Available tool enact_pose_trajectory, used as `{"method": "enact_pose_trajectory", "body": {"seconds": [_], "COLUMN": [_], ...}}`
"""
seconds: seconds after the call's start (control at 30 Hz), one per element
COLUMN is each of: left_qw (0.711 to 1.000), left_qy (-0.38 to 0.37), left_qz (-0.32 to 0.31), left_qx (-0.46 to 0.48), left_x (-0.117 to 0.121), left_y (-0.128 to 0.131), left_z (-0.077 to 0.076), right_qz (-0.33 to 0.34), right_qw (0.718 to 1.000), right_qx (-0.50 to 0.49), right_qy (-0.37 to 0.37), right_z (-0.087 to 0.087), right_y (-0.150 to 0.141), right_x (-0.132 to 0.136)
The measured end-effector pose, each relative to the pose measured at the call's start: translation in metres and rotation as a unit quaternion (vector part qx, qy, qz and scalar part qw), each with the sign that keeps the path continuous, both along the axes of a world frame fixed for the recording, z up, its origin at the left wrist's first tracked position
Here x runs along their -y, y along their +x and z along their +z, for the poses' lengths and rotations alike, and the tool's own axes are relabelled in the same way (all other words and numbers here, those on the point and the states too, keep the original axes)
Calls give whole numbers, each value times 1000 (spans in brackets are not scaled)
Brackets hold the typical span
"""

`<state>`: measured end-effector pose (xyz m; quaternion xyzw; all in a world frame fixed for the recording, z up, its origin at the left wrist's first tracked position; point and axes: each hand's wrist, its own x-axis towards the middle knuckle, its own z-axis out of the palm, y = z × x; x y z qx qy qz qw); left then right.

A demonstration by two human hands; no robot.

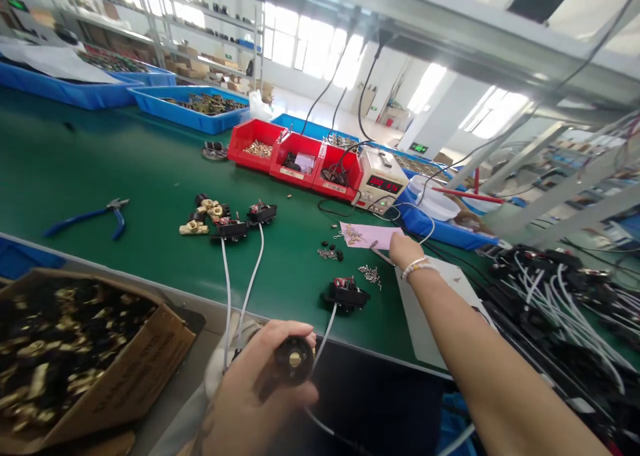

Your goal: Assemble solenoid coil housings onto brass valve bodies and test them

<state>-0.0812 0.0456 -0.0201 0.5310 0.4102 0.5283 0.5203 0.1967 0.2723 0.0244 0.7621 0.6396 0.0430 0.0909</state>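
My left hand (pixel 250 389) is wrapped around a black cylindrical housing (pixel 294 359) with a brass piece in its centre, held in front of the table edge. Farther off, my right hand (pixel 405 251) reaches to the edge of a pink paper (pixel 370 236) with small brass pins on it. Its fingers are bent together, and what they hold is hidden. A pale rod or cable with a metal tip (pixel 383 255) lies beside them. Nearer me sits a black wired module (pixel 346 295) with a white cable, close to a pile of small screws (pixel 370 275).
Two more wired modules (pixel 230 229) and brass fittings (pixel 213 208) lie left of centre, near blue-handled pliers (pixel 90 219). Red bins (pixel 300 166) and a power supply (pixel 381 183) stand behind. A cardboard box (pixel 145 356) of parts is low left; cabled modules (pixel 560 309) crowd the right.
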Motion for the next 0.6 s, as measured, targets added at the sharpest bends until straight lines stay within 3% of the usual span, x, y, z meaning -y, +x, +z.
{"method": "enact_pose_trajectory", "body": {"seconds": [0.1, 0.23, 0.43, 0.6], "left_qw": [996, 990, 987, 985], "left_qy": [78, 125, 151, 154], "left_qz": [3, 16, 24, 15], "left_qx": [-30, -56, -56, -76], "left_x": [-1, -3, 0, 1], "left_y": [0, 2, 5, 4], "left_z": [3, 7, 14, 13], "right_qz": [8, 25, 26, 17], "right_qw": [999, 998, 998, 999], "right_qx": [20, 25, -1, -42], "right_qy": [-31, -56, -58, -10], "right_z": [-12, -19, -18, -13], "right_y": [3, -2, -5, -12], "right_x": [-6, -12, -13, -4]}}
